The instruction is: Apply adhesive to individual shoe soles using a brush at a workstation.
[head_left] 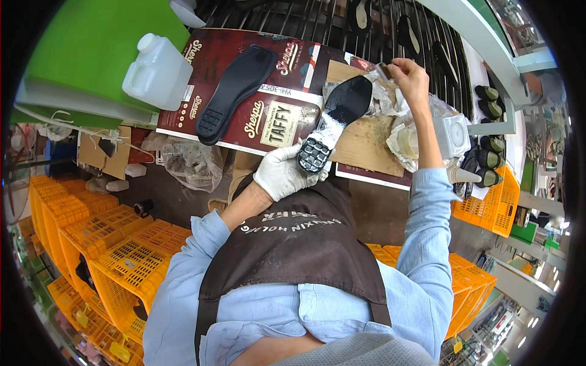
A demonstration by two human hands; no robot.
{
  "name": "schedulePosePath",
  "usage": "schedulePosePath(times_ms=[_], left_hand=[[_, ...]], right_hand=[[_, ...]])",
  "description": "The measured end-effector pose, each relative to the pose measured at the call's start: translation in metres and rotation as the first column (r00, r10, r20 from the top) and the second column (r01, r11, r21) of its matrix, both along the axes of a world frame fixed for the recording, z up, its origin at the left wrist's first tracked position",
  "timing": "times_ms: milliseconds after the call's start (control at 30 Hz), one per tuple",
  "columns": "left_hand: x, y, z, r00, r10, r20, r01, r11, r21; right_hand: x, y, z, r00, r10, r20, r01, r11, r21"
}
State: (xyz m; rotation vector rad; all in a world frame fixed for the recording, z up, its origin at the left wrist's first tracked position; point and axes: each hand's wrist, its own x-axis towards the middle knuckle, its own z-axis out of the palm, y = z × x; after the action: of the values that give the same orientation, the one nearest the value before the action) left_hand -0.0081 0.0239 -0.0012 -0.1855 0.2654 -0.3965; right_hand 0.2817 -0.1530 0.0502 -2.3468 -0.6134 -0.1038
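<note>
My left hand (284, 172), in a white glove, grips a black shoe sole (354, 100) by its heel end. The sole tilts up and away to the right, with wet-looking white streaks over its middle and a gridded heel. My bare right hand (410, 82) pinches a small brown brush-like tool (384, 71) just beyond the toe end, apart from the sole; its exact kind is hard to make out. Another black sole (235, 94) lies left of it on dark red printed cardboard (293, 73). Below my right hand, crumpled plastic wraps a pale tub (408, 143).
A white plastic jug (157, 73) stands at the left by a green panel (97, 49). Beyond the cardboard runs a rack of dark rods (317, 24) bearing several soles. Yellow crates (131, 262) are stacked at lower left, with others at right. Several dark shoe pieces (488, 110) line the right side.
</note>
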Motion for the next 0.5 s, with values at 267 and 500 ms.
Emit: schedulePosePath(times_ms=[267,500], left_hand=[[-0.012,-0.002,-0.002,0.997,0.077,0.026,-0.081,0.982,0.171],[-0.018,-0.002,-0.003,0.992,0.124,-0.008,-0.12,0.975,0.189]], right_hand=[[-0.002,0.006,0.004,0.997,-0.053,0.048,0.052,0.999,0.016],[-0.013,0.025,0.016,0.957,0.289,-0.028,-0.29,0.955,-0.058]])
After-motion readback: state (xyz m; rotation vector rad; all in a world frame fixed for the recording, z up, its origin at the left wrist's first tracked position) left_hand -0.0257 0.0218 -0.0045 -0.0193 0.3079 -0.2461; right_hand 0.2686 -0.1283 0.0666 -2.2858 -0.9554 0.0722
